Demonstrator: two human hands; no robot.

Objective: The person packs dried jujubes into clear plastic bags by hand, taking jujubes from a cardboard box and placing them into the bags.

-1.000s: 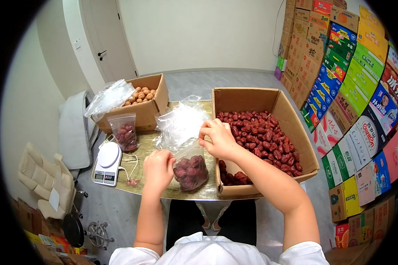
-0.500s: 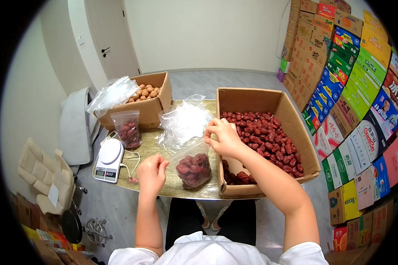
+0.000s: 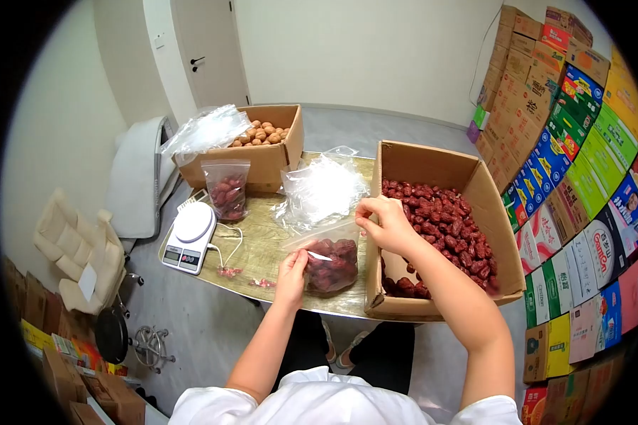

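A clear bag of red dates [image 3: 333, 268] stands near the table's front edge, left of the open carton of dates [image 3: 443, 230]. My left hand [image 3: 293, 276] has its fingers closed on the left side of this bag. At the bag's top right corner, my right hand [image 3: 386, 221] is closed in a pinch on the bag's edge. A second filled bag [image 3: 227, 191] stands upright farther back on the left. Behind the bag in my hands lies a pile of empty clear bags [image 3: 325, 185].
A white scale [image 3: 191, 234] with a cable sits at the table's left end. Behind it, a box of walnuts [image 3: 262, 134] carries more plastic bags [image 3: 209, 129]. Stacked cartons [image 3: 546, 170] line the right side; a beige chair [image 3: 81, 248] stands left.
My left hand, earlier beside the bag, has moved right onto its side. My right hand stays at the top right corner. The view has shifted, so the table appears farther right.
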